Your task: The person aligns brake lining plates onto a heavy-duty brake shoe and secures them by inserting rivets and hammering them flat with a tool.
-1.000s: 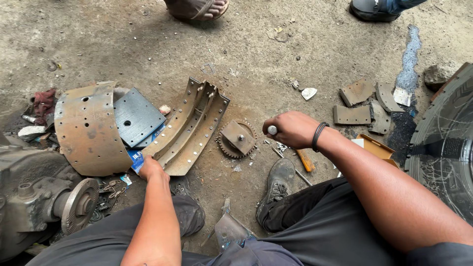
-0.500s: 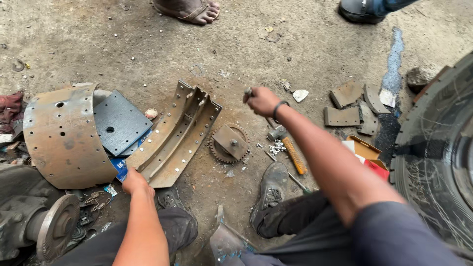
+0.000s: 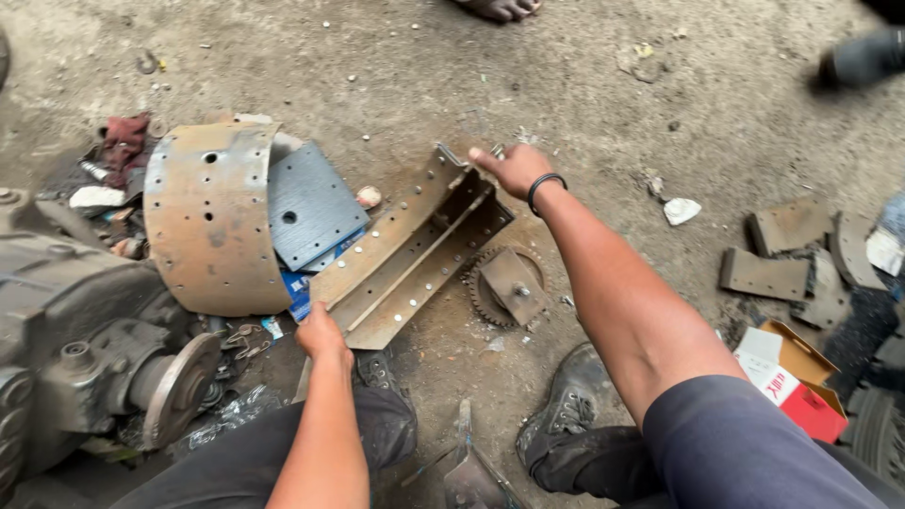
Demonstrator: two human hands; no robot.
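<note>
Soft even daylight, faint shadows, blurred edges

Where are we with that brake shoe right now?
Looks done: the bare brake shoe has no lining, and worn lining pieces lie off to the side. In hand: left hand grips its near end, right hand its far end. Left: the grey lining is unfitted.

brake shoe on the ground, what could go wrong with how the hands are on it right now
The left hand grips the near end of the rusty brake shoe and the right hand reaches its far end; bare skin on those raw metal edges could get cut. The toothed gear lies just beside the shoe, so shifting it might drag the forearm across the teeth. The black boot sits close, and a dropped shoe could land on it.
</note>
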